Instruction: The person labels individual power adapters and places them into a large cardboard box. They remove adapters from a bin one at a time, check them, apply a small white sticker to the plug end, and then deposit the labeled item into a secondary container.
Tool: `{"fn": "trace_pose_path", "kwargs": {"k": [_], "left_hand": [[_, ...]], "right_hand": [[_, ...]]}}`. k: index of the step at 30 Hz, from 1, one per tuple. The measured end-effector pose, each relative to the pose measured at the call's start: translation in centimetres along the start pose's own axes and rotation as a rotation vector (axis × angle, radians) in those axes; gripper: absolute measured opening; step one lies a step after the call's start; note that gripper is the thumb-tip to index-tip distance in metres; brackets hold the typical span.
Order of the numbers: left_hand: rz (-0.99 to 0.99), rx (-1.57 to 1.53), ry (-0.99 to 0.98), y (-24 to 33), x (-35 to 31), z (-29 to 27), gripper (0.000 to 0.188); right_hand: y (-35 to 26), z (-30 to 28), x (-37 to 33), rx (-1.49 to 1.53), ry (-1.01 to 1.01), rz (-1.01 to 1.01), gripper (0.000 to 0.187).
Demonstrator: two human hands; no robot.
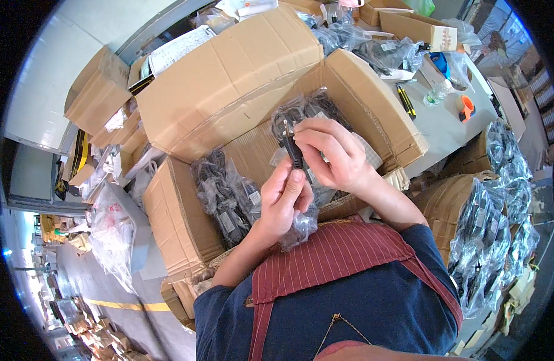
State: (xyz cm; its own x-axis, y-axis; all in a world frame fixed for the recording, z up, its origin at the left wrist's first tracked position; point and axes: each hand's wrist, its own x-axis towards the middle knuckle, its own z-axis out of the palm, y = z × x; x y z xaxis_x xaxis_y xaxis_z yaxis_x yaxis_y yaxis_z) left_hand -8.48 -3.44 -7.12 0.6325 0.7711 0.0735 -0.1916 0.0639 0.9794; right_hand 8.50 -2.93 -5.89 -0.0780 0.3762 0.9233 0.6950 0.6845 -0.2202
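Note:
A black power plug (pixel 290 146) with metal pins points upward over the open cardboard box (pixel 229 90). My left hand (pixel 284 195) is closed around its lower end, where the cord begins. Right beside the pins, the fingers of my right hand (pixel 334 150) are pinched together; what lies between their tips is hidden. A crumpled clear plastic bag (pixel 300 230) hangs below my left hand. Inside the box, black cables in clear bags lie at the left (pixel 219 195), and more bagged cables (pixel 325 103) lie at the far side.
On the grey table at the right are a yellow-and-black cutter (pixel 405 102), an orange tape roll (pixel 466 108) and a small clear bottle (pixel 436 94). Another carton (pixel 442 207) with bagged cables (pixel 481 228) stands at my right. Boxes (pixel 99 90) are stacked at the left.

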Motion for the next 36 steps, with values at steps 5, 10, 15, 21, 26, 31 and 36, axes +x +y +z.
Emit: {"fn": "trace_pose_path", "kwargs": {"k": [5,10,15,21,26,31,36], "left_hand": [[-0.002,-0.006,0.012,0.0,-0.1,0.2,0.05],[0.009,-0.014,0.006,-0.3,-0.3,0.0,0.044],[-0.002,-0.051,0.05,-0.8,-0.5,-1.3,0.043],[0.045,-0.231,0.045,0.0,-0.6,-1.8,0.054],[0.129,-0.322,-0.118,0.3,0.1,-1.1,0.061],[0.322,-0.412,-0.318,0.3,0.2,0.8,0.065],[0.35,-0.394,-0.359,4.1,-0.6,1.5,0.063]], "right_hand": [[-0.1,-0.1,0.0,0.019,-0.006,0.009,0.027],[0.1,-0.3,0.0,0.085,-0.08,0.066,0.026],[-1.1,-1.8,1.8,0.0,-0.298,0.011,0.028],[0.4,-3.6,-0.8,0.596,-0.252,0.405,0.027],[-1.2,-2.2,-3.7,0.69,-0.736,0.394,0.048],[-1.6,-2.7,-5.5,1.001,-0.822,0.244,0.07],[-4.4,-3.5,-3.9,0.906,-0.723,0.315,0.073]]}}
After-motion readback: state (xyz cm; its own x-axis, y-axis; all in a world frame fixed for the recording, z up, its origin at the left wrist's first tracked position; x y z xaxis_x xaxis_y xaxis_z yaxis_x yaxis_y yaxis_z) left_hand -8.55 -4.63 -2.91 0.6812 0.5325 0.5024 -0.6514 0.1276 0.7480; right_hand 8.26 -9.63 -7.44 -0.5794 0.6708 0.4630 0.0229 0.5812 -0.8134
